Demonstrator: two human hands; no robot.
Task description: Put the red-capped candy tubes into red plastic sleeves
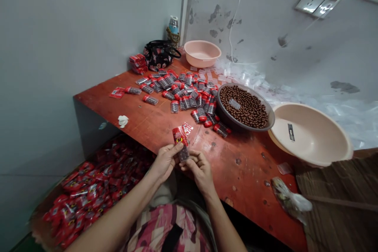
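Between my two hands, over the table's front edge, is a small clear pack of dark brown balls (183, 153) with a red printed card (180, 135) at its upper end. My left hand (167, 160) pinches it from the left, thumb on the front. The fingers of my right hand (201, 169) close on its lower right side. Just behind the card lies a clear and red wrapper (187, 128) on the table. Farther back, a heap of red-capped clear containers (191, 100) filled with dark balls spreads over the red table (141, 122).
A grey bowl (220, 112) of brown balls holds a small clear container (234, 104). Beside it stands a large cream basin (315, 138); a pink basin (202, 61) is at the back. Red packs (94, 193) fill a box at lower left. A tied plastic bag (291, 201) lies right.
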